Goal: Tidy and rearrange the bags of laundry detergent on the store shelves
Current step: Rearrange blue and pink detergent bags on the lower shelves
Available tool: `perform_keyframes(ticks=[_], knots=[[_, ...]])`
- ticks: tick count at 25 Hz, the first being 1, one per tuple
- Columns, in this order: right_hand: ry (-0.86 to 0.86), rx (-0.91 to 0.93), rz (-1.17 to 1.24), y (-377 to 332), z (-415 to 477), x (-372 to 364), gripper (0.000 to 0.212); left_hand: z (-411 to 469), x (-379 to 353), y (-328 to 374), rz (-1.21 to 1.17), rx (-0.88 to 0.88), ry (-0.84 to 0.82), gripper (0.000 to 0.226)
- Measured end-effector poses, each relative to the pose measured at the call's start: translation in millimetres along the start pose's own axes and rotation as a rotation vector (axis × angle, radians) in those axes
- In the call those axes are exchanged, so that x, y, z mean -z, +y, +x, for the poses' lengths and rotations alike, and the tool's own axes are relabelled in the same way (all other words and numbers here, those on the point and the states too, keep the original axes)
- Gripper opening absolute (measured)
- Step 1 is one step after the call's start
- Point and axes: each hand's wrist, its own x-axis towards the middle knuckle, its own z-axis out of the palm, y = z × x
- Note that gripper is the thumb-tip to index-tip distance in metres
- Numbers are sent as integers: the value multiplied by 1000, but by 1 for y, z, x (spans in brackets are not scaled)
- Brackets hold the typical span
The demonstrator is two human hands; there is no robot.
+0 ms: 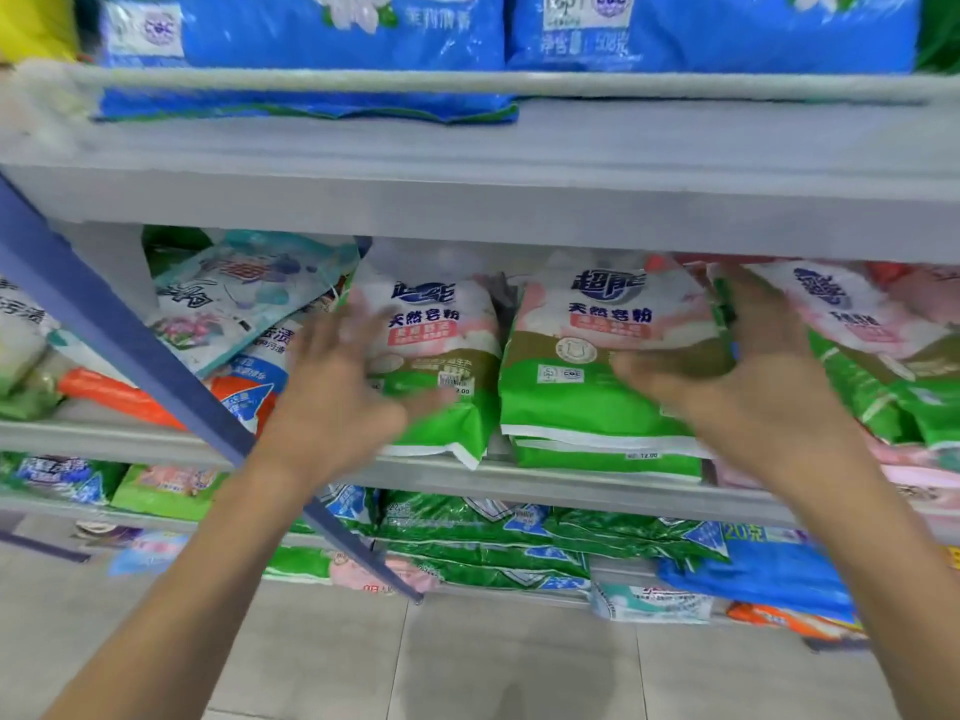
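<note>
"12.00" on lower green bag [582, 462]

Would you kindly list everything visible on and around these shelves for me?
Grey metal shelves: at least three tiers, across the view.
Large blue detergent bags: at least three, blue, top shelf.
Green-white-pink detergent bags: at least four, middle shelf.
Teal-white bag: one, tilted, middle shelf left.
Orange bag: one, lying flat, middle shelf left.
Shiny green bags: several, bottom shelf.
Blue diagonal bar: one, left.
Beige tiled floor: below.
Left hand: fingers spread, blurred, before the leftmost green-white-pink bag.
Right hand: spread on the centre stack's right edge.
</note>
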Motion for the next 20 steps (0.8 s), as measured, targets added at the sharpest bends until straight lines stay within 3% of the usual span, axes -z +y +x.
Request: perform_keyframes(ticks=[2,4,6,10,15,20], knots=[[-133,157,-435,-7,-21,-21,103,-18,-19,0,342,-149,-104,123],[-132,359,-648,-3,-27,-45,90,-18,-30,-8,401,-239,-54,123],[-57,446,-648,12,-23,-52,81,-10,-28,-15,350,-308,43,108],[-28,481,-633,27,-9,-41,87,7,-26,-14,237,-348,145,75],[-57,463,-678,25,-20,-51,89,6,-52,-37,325,-432,154,74],[22,439,-692,28,-23,-57,88,5,-52,-41,342,-373,134,80]])
